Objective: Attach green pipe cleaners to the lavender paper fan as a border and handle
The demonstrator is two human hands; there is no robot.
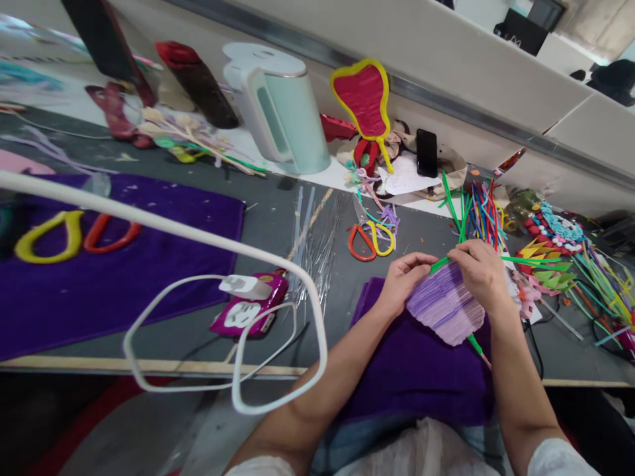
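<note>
My left hand [407, 281] pinches a green pipe cleaner [439, 265] at the far edge of a purple, ribbed, fan-shaped piece [444, 307]. Closed on the same green strip, a little to the right, is my right hand [479, 272]; its fingertips partly cover the strip and the piece's edge. The strip's long end sticks out to the right past my right hand. From the near side of the purple piece a green-wrapped stem [475, 344] points down. Beneath it all lies a folded purple cloth [417, 370].
Scissors [370, 238] with red and yellow handles lie left of my hands, near loose silver strips [317, 264]. A white cable [317, 317] loops over a purple power bank [253, 304]. Behind stand a kettle [297, 119] and a phone [426, 152]. Pipe cleaners [483, 208] are piled farther back.
</note>
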